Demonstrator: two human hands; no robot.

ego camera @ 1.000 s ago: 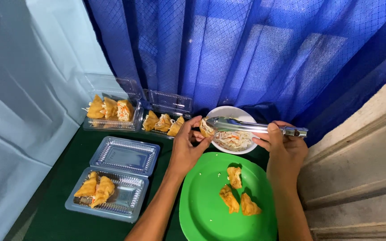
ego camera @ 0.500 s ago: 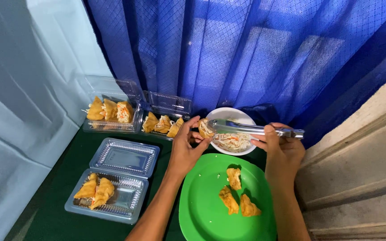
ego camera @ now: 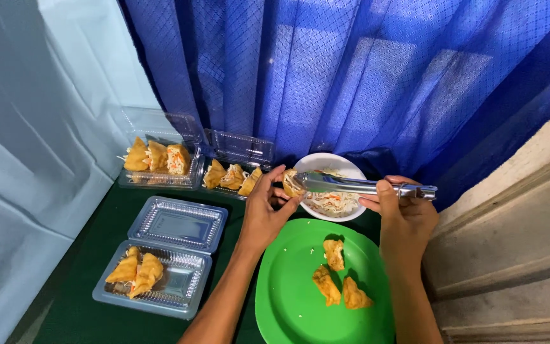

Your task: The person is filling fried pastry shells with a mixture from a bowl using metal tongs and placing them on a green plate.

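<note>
My left hand (ego camera: 265, 210) holds a fried golden pastry pocket (ego camera: 291, 182) over the edge of a white bowl (ego camera: 326, 162) of shredded vegetable filling (ego camera: 333, 202). My right hand (ego camera: 402, 213) grips metal tongs (ego camera: 351, 186), whose tips touch the pastry. Just below the hands lies a green plate (ego camera: 288, 293) with three fried pastry pieces (ego camera: 335, 277).
Clear plastic boxes hold filled pastries: two at the back (ego camera: 160, 162) (ego camera: 233, 175) and an open one at front left (ego camera: 154, 277) with two pieces. A dark green cloth (ego camera: 81, 299) covers the table. Blue curtain (ego camera: 351, 76) hangs behind; concrete steps (ego camera: 510, 255) lie right.
Both hands stay at the bowl; the tongs and pastry have shifted only slightly. The view has tilted a little.
</note>
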